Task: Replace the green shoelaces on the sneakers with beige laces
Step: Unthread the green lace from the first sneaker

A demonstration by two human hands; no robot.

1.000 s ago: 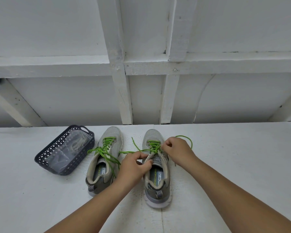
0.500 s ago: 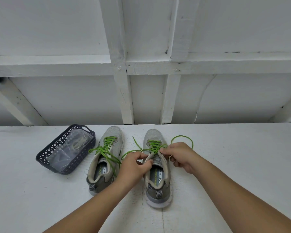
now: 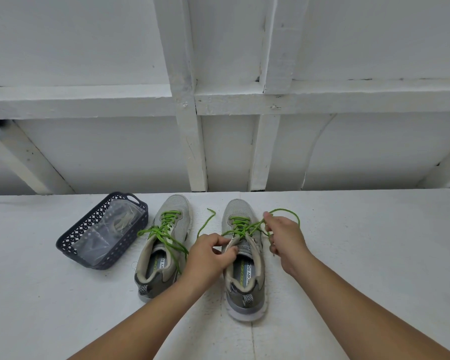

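Risen, right hand (image 3: 286, 237) pinches green lace (image 3: 283, 211); left hand (image 3: 208, 253) grips sneaker (image 3: 244, 255).

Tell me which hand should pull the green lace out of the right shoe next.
The right hand, probably. It already pinches the green lace beside the right shoe, with a loose loop trailing from its fingers. The left hand grips the shoe's tongue and collar, so it looks better kept bracing.

Soft, even, shadowless light; sharp centre, wide-angle bowing toward the edges
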